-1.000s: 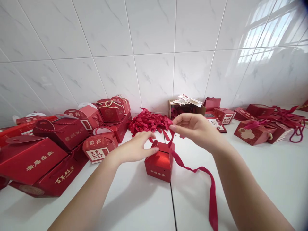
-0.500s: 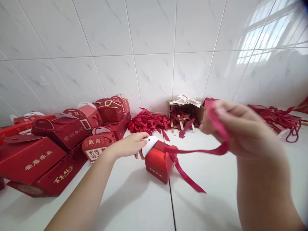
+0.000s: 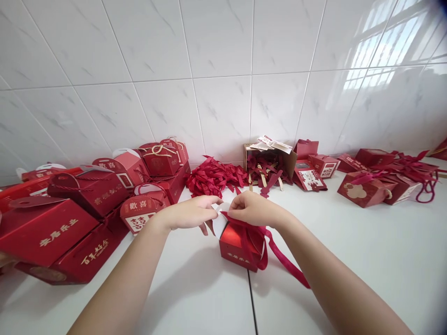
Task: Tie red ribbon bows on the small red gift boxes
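Note:
A small red gift box point(image 3: 237, 246) with gold lettering stands on the white table in front of me. At its left end a white-backed flap point(image 3: 220, 223) sticks up, and my left hand point(image 3: 200, 211) pinches it near the top. My right hand point(image 3: 246, 207) is closed on the end of a dark red ribbon point(image 3: 286, 260), holding it against the flap beside my left fingertips. The ribbon runs over the box top, and its other end trails off to the right. My fingers hide the flap's hole in part.
Finished-looking red boxes point(image 3: 94, 186) are piled on the left. Along the wall lie a heap of red ribbons point(image 3: 216, 174) and an open carton point(image 3: 288, 163) of ribbon pieces and cards. More small boxes point(image 3: 366, 188) and cords sit at the right.
My right hand has come down and left, bringing the ribbon end to the flap. The box has shifted slightly right; my left hand stays at the flap.

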The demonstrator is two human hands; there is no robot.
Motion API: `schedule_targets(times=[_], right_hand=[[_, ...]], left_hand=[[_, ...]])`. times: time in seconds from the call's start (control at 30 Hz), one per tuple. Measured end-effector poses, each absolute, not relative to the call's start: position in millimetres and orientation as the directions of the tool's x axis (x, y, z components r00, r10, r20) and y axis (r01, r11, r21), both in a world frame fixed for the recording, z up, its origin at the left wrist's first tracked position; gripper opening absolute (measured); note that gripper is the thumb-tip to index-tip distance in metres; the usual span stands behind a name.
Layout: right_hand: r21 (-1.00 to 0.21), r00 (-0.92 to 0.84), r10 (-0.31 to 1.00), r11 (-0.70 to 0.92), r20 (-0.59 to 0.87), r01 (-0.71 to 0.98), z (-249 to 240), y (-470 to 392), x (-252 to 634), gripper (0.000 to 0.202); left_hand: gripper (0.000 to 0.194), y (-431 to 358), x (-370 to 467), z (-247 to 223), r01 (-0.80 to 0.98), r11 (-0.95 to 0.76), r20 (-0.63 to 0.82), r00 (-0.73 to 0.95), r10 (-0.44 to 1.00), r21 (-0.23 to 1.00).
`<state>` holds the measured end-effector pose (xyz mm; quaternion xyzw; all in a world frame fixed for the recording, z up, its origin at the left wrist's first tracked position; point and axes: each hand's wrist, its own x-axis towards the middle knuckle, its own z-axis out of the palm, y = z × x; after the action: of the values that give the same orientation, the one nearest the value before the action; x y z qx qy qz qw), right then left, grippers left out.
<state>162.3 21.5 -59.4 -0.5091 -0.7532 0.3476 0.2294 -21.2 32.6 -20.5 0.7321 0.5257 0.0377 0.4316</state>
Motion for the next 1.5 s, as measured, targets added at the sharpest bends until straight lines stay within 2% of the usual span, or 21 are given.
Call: schedule_targets(times=[0.13,0.3,0.47,0.8,0.83,0.9,1.0,1.1,1.13,1.2,1.3,1.33,1.4,1.5], right_hand=[[-0.772,-0.379,0.924,0.212,-0.041,0.6,-59,21,163,0.019],[-0.807,-0.425,0.905,0.262,0.015,0.529,-61,22,159,0.017],[-0.807,-0.397,0.918,0.242,0.011,0.538,-59,20,159,0.011],[-0.805,-0.403,0.915,0.244,0.007,0.541,-56,19,161,0.015],[-0.791,-0.375,0.927,0.247,0.025,0.559,-55,18,161,0.016],[-0.759,-0.298,0.952,0.247,0.073,0.602,-50,13,164,0.018],[-0.719,-0.201,0.97,0.238,0.139,0.653,-34,-3,177,0.019],[-0.698,-0.157,0.973,0.231,0.169,0.678,-17,-25,195,0.022],[-0.688,-0.145,0.975,0.223,0.17,0.691,-14,-32,201,0.024],[-0.65,-0.102,0.982,0.181,0.157,0.738,-16,-43,210,0.026],[-0.596,-0.017,0.997,0.058,0.075,0.801,-38,-50,214,0.032],[-0.595,-0.004,1.0,0.021,0.031,0.803,-48,-50,213,0.037],[-0.611,-0.005,0.999,-0.022,-0.042,0.791,-69,-49,209,0.048],[-0.668,-0.032,0.993,-0.05,-0.11,0.742,-91,-46,203,0.059]], left_hand=[[0.055,34,-22,-23,0.724,-0.084,-0.399,0.469,0.788,0.685],[0.032,39,-24,-27,0.658,-0.144,-0.365,0.571,0.736,0.739],[0.021,39,-25,-26,0.647,-0.163,-0.347,0.584,0.733,0.745],[0.018,40,-24,-29,0.608,-0.318,-0.203,0.633,0.747,0.727],[0.015,41,-24,-29,0.641,-0.336,-0.192,0.61,0.769,0.69],[0.01,44,-29,-29,0.777,-0.337,-0.167,0.486,0.858,0.531],[0.011,57,-49,-28,0.951,-0.177,-0.05,0.195,0.979,0.255],[0.014,71,-75,-22,0.983,-0.042,0.05,0.033,0.998,0.18],[0.013,74,-80,-19,0.977,-0.042,0.087,0.025,0.996,0.21],[0.018,73,-81,-15,0.908,-0.156,0.119,0.118,0.986,0.389],[0.025,59,-58,-23,0.585,-0.396,0.118,0.454,0.883,0.708],[0.024,53,-46,-32,0.496,-0.426,0.118,0.537,0.835,0.756],[0.023,40,-22,-55,0.403,-0.425,0.139,0.572,0.809,0.81],[0.025,24,0,-91,0.358,-0.348,0.158,0.463,0.872,0.867]])
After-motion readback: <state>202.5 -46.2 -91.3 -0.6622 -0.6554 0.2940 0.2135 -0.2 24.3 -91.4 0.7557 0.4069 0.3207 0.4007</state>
